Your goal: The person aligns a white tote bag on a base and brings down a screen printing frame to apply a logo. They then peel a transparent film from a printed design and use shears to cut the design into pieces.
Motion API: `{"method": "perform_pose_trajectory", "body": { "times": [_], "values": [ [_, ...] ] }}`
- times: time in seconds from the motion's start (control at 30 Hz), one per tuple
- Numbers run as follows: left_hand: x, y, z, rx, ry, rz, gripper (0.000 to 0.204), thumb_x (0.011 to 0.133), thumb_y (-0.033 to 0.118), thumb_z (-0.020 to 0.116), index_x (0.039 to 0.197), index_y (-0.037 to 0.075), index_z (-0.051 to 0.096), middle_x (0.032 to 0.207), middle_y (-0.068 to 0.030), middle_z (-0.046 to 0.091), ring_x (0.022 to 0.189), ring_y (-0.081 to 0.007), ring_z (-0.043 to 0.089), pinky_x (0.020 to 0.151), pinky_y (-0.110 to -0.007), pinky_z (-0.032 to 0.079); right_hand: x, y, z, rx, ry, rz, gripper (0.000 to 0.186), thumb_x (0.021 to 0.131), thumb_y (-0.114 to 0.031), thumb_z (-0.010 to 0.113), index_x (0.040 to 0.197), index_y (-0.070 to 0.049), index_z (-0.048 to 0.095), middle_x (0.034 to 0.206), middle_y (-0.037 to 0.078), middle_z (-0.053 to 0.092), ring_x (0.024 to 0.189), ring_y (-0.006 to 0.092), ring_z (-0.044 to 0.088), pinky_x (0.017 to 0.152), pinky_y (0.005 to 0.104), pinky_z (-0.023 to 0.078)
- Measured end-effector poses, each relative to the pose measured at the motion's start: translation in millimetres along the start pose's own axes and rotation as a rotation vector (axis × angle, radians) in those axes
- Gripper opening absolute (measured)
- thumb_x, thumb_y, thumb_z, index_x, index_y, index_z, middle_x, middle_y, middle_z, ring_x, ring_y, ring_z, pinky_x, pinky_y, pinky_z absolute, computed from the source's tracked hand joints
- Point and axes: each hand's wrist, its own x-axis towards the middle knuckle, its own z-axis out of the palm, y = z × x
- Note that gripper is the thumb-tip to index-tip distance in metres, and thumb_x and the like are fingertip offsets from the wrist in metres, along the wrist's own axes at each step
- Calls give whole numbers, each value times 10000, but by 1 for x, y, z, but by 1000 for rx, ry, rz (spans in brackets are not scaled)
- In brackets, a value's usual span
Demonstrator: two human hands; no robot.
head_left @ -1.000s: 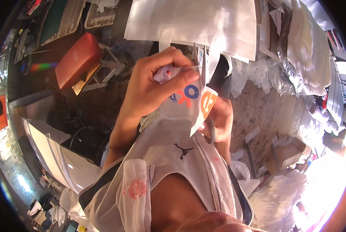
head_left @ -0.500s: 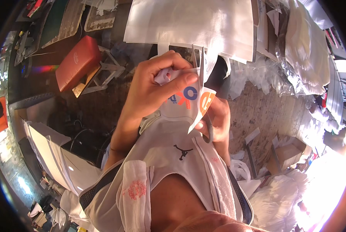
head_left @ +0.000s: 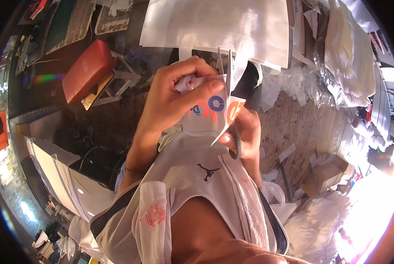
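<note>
My left hand [head_left: 166,99] pinches a thin white printed sheet [head_left: 199,124] between thumb and fingers, with part of it bunched up in the grip. Blue, red and orange print shows on it. On the other side, my right hand [head_left: 249,134] is closed around the handles of a pair of scissors [head_left: 229,77]. Their slim blades point away from me, slightly apart, with the sheet's edge between or against them. A pointed flap of the sheet hangs over my right hand and partly hides its fingers.
Ahead lies a large white sheet or bag [head_left: 214,26] on a surface. A red padded seat [head_left: 87,65] stands at the left. White bundles [head_left: 348,53] lie at the far right, and an open cardboard box [head_left: 326,174] sits on the right-hand floor.
The sheet's flap has shifted slightly down and left near the scissors, with its orange print turned a little. Both hands keep nearly the same place and hold.
</note>
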Motion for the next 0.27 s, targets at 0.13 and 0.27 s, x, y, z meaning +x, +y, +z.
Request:
{"method": "perform_pose_trajectory", "body": {
  "times": [0.13,0.27],
  "values": [
    [0,0,0,3,-10,-2,152,961,125,798,941,-4,718,799,23,666,715,-17,554,607,-206,418,3,-5,2,13,-8,-2,557,781,-367,868,1128,47,728,806,66,693,643,147,618,614,285,472],
    [-1,-1,-3,-2,-18,-37,164,967,135,793,946,-9,719,812,15,678,742,-15,574,622,-200,422,4,-3,2,13,-17,-7,546,817,-384,851,1149,33,735,831,66,707,646,149,621,623,279,481]
  ]
}}
